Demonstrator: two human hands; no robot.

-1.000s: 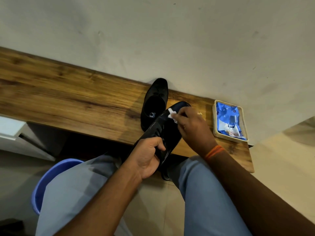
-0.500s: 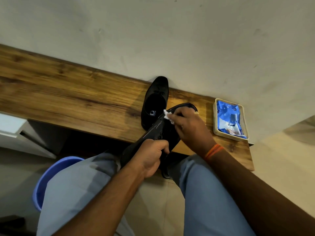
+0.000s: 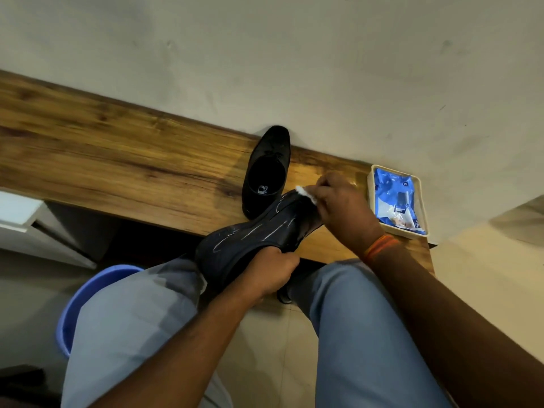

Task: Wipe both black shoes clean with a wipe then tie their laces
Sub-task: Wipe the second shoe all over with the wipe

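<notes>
Head view counts two black shoes, two hands, one wipe, one tray and one bucket. One black shoe [image 3: 266,169] stands upright on the wooden shelf [image 3: 123,169], its toe against the wall [image 3: 265,54] and its opening facing up, with a label visible on the insole. The held shoe [image 3: 253,234] is lifted off the shelf and turned so its sole faces up, streaked with pale marks; it crosses in front of the standing shoe's heel and hides part of it. The left hand [image 3: 269,272] grips the near end of this shoe, fingers curled round its edge. The right hand [image 3: 343,206], with an orange band [image 3: 379,245] at the wrist, pinches a small white wipe [image 3: 304,193] between its fingertips and presses it on the far end of the sole. Just beside that hand, a cream tray [image 3: 421,201] sits at the shelf's right end holding a blue packet [image 3: 394,195]. Lower down, two legs in light blue trousers [image 3: 123,334] cover much of the floor, and the left leg hides part of a blue bucket [image 3: 85,293].
</notes>
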